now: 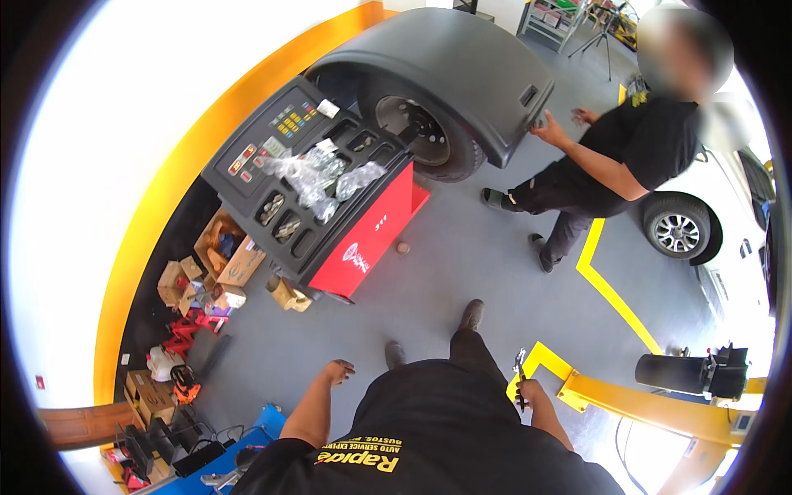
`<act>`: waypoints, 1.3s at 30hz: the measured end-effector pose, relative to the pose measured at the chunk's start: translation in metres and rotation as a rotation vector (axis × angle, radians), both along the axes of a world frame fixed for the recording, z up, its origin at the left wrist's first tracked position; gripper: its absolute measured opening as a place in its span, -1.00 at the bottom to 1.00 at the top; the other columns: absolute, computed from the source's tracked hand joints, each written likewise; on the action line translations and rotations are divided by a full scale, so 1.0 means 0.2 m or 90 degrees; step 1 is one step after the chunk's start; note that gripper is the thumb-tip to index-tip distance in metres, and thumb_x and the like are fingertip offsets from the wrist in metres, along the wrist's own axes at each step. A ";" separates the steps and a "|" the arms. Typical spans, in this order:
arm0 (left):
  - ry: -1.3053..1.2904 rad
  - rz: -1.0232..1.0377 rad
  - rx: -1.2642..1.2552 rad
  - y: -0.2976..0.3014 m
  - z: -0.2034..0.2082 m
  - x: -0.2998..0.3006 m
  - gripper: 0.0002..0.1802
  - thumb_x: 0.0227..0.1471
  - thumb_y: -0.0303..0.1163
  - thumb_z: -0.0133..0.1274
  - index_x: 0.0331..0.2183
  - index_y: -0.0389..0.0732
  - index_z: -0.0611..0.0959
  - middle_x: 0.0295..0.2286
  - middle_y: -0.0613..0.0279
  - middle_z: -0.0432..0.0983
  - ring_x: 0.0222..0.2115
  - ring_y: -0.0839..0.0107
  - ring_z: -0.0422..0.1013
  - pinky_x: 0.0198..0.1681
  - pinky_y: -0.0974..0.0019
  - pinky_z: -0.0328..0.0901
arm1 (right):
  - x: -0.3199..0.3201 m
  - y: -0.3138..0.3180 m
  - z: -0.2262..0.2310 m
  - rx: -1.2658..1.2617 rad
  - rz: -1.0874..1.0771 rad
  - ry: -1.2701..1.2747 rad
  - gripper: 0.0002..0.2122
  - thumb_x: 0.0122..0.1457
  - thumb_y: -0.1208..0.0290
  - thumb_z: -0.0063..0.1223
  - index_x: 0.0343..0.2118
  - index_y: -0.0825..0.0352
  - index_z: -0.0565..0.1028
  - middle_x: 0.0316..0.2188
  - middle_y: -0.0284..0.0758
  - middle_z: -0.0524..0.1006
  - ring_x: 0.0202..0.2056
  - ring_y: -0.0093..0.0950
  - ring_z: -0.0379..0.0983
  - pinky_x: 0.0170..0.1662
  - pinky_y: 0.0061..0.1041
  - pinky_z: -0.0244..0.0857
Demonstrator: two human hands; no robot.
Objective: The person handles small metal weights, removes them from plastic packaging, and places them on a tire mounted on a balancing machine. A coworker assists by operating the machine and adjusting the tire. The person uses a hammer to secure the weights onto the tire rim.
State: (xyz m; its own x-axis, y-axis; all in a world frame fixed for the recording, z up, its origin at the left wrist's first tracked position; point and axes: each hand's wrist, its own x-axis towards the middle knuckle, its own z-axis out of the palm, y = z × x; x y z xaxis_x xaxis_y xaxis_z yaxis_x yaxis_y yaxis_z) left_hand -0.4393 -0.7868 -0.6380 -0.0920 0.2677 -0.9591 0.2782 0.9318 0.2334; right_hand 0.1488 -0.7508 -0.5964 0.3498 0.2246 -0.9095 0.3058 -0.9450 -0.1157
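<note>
Several open cardboard boxes [235,266] crowd the wall at the left of the frame, apparently pushed there to keep the walkway free, with red metal stands [183,332] on the floor just below them. Toward the lower centre, the worker's left hand [338,371] hangs away from the body, fingers loosely curled and partly open, with nothing visible in it. Above it, at upper centre, stands a grey-and-red machine [363,247], its moulded top divided into pockets of small metal pieces, presumably to sort them within easy reach; clear plastic bags [309,177] lie heaped across several pockets, probably because they are too bulky to fit inside one. Behind this console, a wheel [412,132] sits upright beneath a curved dark hood [437,62], which likely serves as a guard. Right of lower centre, the worker's right hand [532,392] is closed around a metal hand tool [520,371], silver head pointing up the frame, its dark grip in the fist, a hold that seems to leave the working end free. At upper right, a co-worker in black [619,157] reaches a spread hand [551,130] toward the hood's edge; whether it touches cannot be told. At far right, a white vehicle [678,227] stands beyond a yellow floor line [589,256], which probably marks off the bay.
</note>
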 end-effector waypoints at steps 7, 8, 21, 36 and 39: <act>0.017 -0.094 0.112 0.46 0.06 0.24 -0.58 0.16 -0.39 -0.09 0.06 -0.07 0.58 -0.09 0.26 0.65 -0.07 0.21 0.52 0.04 -0.06 0.34 | 0.32 0.40 -0.09 0.018 0.015 0.068 -0.80 0.23 0.34 0.08 -0.19 0.37 0.50 -0.38 -0.26 0.54 -0.42 -0.33 0.55 -0.38 -0.16 0.46; 0.003 -0.047 0.131 0.54 0.08 0.30 -0.58 0.15 -0.38 -0.09 0.06 -0.07 0.58 -0.09 0.25 0.65 -0.08 0.21 0.52 0.02 -0.06 0.34 | 0.38 0.47 -0.07 0.029 -0.005 0.073 -0.80 0.23 0.34 0.08 -0.19 0.37 0.49 -0.40 -0.27 0.53 -0.43 -0.33 0.54 -0.38 -0.17 0.46; 0.029 0.153 0.294 1.31 0.31 0.80 -0.57 -0.02 -0.48 -0.10 -0.06 -0.20 0.61 -0.18 0.25 0.67 -0.23 0.35 0.51 -0.20 0.20 0.36 | 0.63 1.71 0.31 0.246 0.117 0.117 -0.82 0.24 0.37 0.02 -0.20 0.37 0.46 -0.44 -0.31 0.50 -0.52 -0.46 0.48 -0.50 -0.40 0.42; -0.011 0.385 0.241 1.65 0.13 0.75 -0.65 0.13 -0.32 -0.01 -0.05 -0.16 0.60 -0.18 0.27 0.66 -0.27 0.38 0.51 -0.18 0.24 0.35 | -0.12 2.75 0.97 0.342 0.440 0.235 -0.75 0.24 0.39 0.05 -0.07 0.35 0.53 -0.50 -0.41 0.45 -0.50 -0.59 0.42 -0.39 -0.53 0.39; 0.007 0.401 0.304 1.75 0.17 0.81 -0.65 0.12 -0.33 -0.02 -0.05 -0.15 0.60 -0.18 0.28 0.66 -0.26 0.41 0.50 -0.19 0.30 0.34 | -0.18 2.88 0.99 0.338 0.527 0.322 -0.78 0.22 0.40 0.06 -0.11 0.35 0.55 -0.54 -0.44 0.43 -0.51 -0.61 0.40 -0.41 -0.54 0.35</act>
State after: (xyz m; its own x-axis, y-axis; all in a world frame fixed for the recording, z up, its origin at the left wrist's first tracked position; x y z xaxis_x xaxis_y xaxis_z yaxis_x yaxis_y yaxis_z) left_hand -0.2776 -0.4369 -0.6037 -0.3716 0.5449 -0.7516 -0.2634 0.7144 0.6482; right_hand 0.1122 -0.1756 -0.3994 -0.4738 0.6216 -0.6238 0.6239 -0.2630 -0.7360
